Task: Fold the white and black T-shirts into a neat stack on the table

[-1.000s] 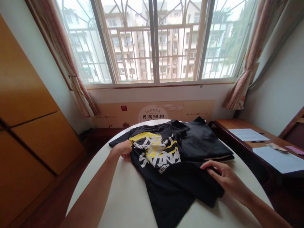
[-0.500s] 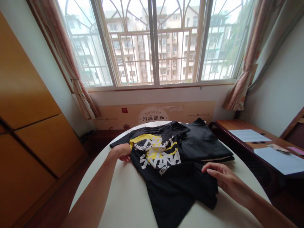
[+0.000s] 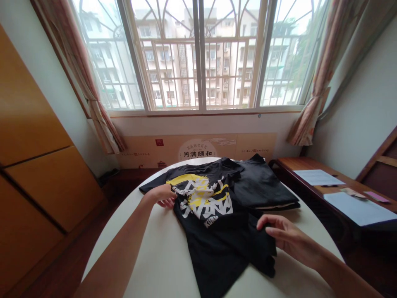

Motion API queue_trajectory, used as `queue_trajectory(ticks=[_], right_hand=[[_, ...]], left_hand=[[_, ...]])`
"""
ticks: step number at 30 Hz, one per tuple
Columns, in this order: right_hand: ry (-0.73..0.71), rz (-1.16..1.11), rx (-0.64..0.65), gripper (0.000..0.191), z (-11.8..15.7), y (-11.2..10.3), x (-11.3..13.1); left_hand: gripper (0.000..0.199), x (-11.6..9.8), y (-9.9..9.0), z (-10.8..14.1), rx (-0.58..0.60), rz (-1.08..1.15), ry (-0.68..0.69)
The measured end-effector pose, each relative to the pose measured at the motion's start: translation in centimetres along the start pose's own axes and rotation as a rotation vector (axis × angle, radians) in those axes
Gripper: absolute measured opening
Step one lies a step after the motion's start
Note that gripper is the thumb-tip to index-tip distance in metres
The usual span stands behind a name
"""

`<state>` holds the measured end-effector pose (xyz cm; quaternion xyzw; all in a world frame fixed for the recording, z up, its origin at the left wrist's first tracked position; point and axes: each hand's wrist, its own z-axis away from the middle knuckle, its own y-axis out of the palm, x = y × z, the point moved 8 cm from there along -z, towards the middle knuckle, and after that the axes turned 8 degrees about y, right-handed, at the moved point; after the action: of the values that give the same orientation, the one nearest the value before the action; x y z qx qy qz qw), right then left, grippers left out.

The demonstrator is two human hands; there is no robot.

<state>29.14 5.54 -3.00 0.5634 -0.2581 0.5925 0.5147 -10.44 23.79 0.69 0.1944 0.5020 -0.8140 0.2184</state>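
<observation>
1. Peering through the head camera, I find the shirt (image 3: 214, 236) spread on the round white worktop (image 3: 161, 256), mid-view, between both hands.
2. Its near corner runs out through the bottom of my frame, so that tip is cut off.
3. Its right side merges with the folded dark pile (image 3: 266, 182); black lies against black, and I can't trace the border there.
4. Creases bend the yellow and white print (image 3: 201, 196), so I can't read most of its lettering. The small white letters on its near side slope up to the right.
5. The long axis, as I read it, runs from the far side of the worktop toward the camera, drifting slightly right at the near end. A flat sleeve (image 3: 153, 182) points out to the far left.
6. Left hand (image 3: 164, 195): at the shirt's left edge, beside the yellow. Its fingers are curled with the tips against the cloth; the thumb isn't clear to me, so I cannot tell whether they have hold.
7. Right hand (image 3: 281, 234): thumb and forefinger nearly together, pinching a fold at the shirt's right side, just in front of the pile. The other fingers are loosely bent and partly hidden.
8. Off to the right, papers (image 3: 319, 177) lie on a brown worktop (image 3: 297, 163), their writing too faint for me.
</observation>
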Motion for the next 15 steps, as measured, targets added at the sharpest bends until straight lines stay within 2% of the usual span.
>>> queue_trajectory(ticks=[5,9,12,15], right_hand=[[-0.01,0.151,0.04,0.046,-0.1,0.1,-0.7],[-0.02,0.247,0.043,0.047,-0.1,-0.1,-0.8],[-0.021,0.251,0.036,0.047,0.1,0.2,-0.4],[-0.006,0.271,0.051,0.049,0.5,0.9,0.1]], left_hand=[[0.024,-0.3,0.7,-0.3,0.015,0.033,0.027],[0.025,-0.4,0.5,-0.4,0.002,0.124,0.049],[0.023,-0.8,-0.1,-0.2,-0.015,0.294,0.122],[0.024,-0.8,-1.9,0.0,-0.13,0.368,0.15]])
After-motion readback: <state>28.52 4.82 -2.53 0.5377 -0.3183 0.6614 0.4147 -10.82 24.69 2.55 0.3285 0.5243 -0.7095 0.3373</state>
